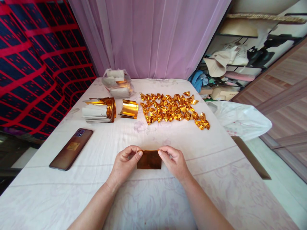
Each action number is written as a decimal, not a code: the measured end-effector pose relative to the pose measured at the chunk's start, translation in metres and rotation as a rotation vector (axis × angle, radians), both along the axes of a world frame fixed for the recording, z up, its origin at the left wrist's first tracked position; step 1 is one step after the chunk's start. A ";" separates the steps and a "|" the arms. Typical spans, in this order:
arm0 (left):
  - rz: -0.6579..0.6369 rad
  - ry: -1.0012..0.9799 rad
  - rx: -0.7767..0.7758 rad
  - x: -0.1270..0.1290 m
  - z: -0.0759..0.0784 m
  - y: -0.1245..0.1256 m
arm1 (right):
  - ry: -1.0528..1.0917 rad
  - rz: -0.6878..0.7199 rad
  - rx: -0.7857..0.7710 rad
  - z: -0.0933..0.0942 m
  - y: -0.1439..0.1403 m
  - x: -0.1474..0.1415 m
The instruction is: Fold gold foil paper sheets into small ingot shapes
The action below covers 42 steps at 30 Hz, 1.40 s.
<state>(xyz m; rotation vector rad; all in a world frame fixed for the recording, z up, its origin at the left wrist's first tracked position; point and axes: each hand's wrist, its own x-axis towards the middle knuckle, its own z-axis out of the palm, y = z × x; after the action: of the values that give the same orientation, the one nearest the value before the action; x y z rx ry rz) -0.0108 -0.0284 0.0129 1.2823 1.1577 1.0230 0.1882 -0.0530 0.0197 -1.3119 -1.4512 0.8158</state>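
Over white bedding [72,191], both hands' fingers [137,155] pinch a gold sheet [149,160].

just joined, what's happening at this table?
A person holds a small rectangular sheet of gold foil paper by its top edge, left hand pinching the left corner and right hand the right, just above the white floral tablecloth. Farther back lies a spread of small folded gold foil pieces. To the left sit stacks of unfolded gold-and-white foil sheets, a clear plastic bag of more sheets and a dark smartphone lying face down.
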 end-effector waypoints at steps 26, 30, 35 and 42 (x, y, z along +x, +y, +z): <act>0.007 1.061 0.406 0.011 -0.003 0.008 | -0.858 -0.206 0.036 -0.028 0.017 -0.006; -0.063 1.031 0.476 0.011 -0.008 0.009 | -0.827 -0.204 0.057 -0.027 0.018 -0.006; -0.297 1.006 0.362 0.001 -0.003 0.019 | -0.861 -0.056 0.162 -0.021 0.017 -0.004; -0.395 0.998 0.324 -0.008 0.003 0.026 | -0.773 0.363 0.297 -0.013 0.001 -0.011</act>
<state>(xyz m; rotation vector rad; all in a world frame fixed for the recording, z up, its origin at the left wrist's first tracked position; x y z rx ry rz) -0.0191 -0.0026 0.0163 2.3021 1.3785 0.2297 0.1770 -0.0520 0.0072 -1.1962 -2.3663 0.2755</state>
